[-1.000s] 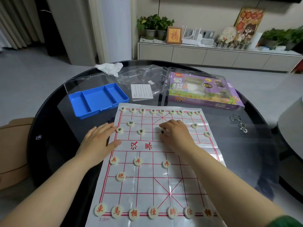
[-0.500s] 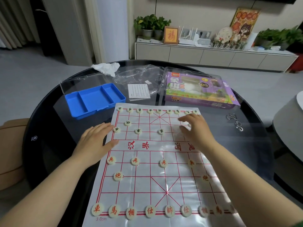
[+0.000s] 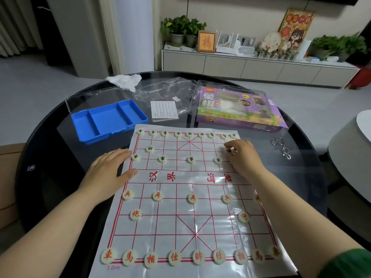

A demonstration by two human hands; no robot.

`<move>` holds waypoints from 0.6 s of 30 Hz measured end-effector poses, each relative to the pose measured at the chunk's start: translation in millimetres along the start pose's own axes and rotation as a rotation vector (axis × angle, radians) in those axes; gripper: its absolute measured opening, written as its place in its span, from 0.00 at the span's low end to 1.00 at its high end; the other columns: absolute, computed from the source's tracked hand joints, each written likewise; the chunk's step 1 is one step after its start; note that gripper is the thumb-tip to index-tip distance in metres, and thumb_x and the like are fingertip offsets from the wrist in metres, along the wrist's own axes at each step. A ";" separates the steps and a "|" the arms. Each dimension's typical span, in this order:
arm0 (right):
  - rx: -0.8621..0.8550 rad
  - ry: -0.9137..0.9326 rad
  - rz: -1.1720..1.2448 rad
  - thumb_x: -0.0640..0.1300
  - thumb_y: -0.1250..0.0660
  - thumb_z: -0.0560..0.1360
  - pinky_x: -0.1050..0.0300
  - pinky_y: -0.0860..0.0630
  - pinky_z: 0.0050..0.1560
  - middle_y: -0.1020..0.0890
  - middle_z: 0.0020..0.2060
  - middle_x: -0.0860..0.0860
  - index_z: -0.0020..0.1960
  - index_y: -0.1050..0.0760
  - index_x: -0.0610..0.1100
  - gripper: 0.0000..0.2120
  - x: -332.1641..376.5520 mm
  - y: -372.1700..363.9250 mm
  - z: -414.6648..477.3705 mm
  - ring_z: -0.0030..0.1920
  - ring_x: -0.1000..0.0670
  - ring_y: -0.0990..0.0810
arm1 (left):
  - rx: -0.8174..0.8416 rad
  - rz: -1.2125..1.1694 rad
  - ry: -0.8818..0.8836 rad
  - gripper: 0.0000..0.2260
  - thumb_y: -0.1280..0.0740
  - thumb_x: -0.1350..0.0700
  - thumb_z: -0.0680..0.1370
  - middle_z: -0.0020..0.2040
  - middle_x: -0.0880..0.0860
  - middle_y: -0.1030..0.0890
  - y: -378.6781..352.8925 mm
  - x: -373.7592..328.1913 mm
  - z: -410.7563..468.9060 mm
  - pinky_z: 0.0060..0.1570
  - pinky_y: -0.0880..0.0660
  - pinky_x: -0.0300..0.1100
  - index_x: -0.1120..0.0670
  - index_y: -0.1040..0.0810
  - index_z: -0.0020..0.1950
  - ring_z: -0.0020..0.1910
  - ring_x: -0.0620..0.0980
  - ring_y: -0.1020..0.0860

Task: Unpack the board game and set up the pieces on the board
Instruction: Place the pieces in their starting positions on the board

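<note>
Where the right forearm crosses the board (image 3: 192, 217), it covers part of the red soldier (image 3: 257, 198) at the board's right edge, and the right hand (image 3: 244, 155) hides the far right soldier point. That hand is curled, its fingertips pinching a black-lettered piece (image 3: 228, 150) just inside the board's far right corner. Its character is too covered to read. The left hand (image 3: 108, 173) lies flat with straight fingers, pressing the board's left edge onto the table (image 3: 50, 177). The frame cuts off the board's near edge, and the rightmost piece of the near row is blurred.

A blue tray (image 3: 108, 119) with three compartments, each showing its blue floor, sits toward the table's far left edge, with a clear lid (image 3: 94, 99) upright behind it. A purple game box (image 3: 236, 109) in a clear shell lies toward the far right edge, and what it holds cannot be made out. Between them lie a clear bag (image 3: 166, 91) and a printed leaflet (image 3: 164, 112).

The board carries nine black-lettered pieces in the far row (image 3: 189, 134), one black cannon (image 3: 149, 149) on the left and four black soldiers (image 3: 162, 159) in view. It also carries five red soldiers, two red cannons (image 3: 135, 214) and nine pieces in the near red row (image 3: 174, 257). One crumpled tissue (image 3: 124, 81) lies at the table's far edge, and one metal ring puzzle (image 3: 281, 147) lies near its right edge.
</note>
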State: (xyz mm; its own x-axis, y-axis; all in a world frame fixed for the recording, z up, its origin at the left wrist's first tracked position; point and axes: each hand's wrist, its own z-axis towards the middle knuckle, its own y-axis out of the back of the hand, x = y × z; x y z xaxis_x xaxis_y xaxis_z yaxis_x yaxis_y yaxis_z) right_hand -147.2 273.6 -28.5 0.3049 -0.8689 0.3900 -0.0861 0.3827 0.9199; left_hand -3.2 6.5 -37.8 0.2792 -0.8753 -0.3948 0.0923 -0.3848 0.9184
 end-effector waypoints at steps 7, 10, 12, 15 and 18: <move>-0.036 0.001 0.023 0.34 0.40 0.75 0.56 0.32 0.56 0.23 0.59 0.43 0.61 0.26 0.38 0.15 0.5 -1.4 2.9 0.60 0.44 0.28 | -0.007 -0.004 0.003 0.27 0.39 0.47 0.76 0.73 0.48 0.41 0.0 -1.4 0.2 0.71 0.50 0.45 0.50 0.42 0.73 0.73 0.47 0.45; -0.042 0.010 0.027 0.36 0.39 0.75 0.57 0.32 0.54 0.23 0.58 0.43 0.60 0.26 0.38 0.14 1.1 -1.2 3.9 0.59 0.43 0.28 | -0.010 -0.014 0.018 0.28 0.38 0.46 0.75 0.73 0.49 0.40 -0.8 -0.2 1.3 0.71 0.49 0.46 0.50 0.43 0.73 0.73 0.48 0.44; -0.029 0.014 0.045 0.37 0.38 0.75 0.57 0.32 0.53 0.24 0.59 0.43 0.62 0.27 0.39 0.15 0.1 0.3 2.2 0.59 0.44 0.28 | -0.007 -0.028 0.042 0.30 0.37 0.46 0.75 0.73 0.50 0.39 -1.0 -0.1 1.8 0.70 0.48 0.48 0.50 0.44 0.73 0.72 0.50 0.43; -0.039 -0.001 0.103 0.38 0.38 0.75 0.60 0.34 0.51 0.25 0.61 0.45 0.64 0.29 0.41 0.17 -5.1 8.7 -4.1 0.59 0.46 0.28 | -0.010 -0.043 0.053 0.31 0.36 0.46 0.75 0.72 0.51 0.38 -1.6 -0.1 1.9 0.70 0.46 0.49 0.50 0.45 0.74 0.72 0.51 0.41; -0.063 -0.039 0.143 0.39 0.37 0.75 0.66 0.39 0.44 0.24 0.58 0.44 0.63 0.28 0.40 0.16 -17.6 21.0 -12.8 0.56 0.46 0.27 | -0.010 -0.043 0.049 0.30 0.36 0.46 0.75 0.73 0.51 0.38 -1.4 0.2 1.3 0.70 0.46 0.49 0.50 0.45 0.74 0.72 0.51 0.42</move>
State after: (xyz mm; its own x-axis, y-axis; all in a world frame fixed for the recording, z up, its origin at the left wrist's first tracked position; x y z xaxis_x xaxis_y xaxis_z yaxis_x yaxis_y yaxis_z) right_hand -142.2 300.9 -16.6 0.2567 -0.8153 0.5191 -0.0655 0.5212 0.8509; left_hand -4.5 6.5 -39.2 0.3209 -0.8426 -0.4326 0.1150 -0.4187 0.9008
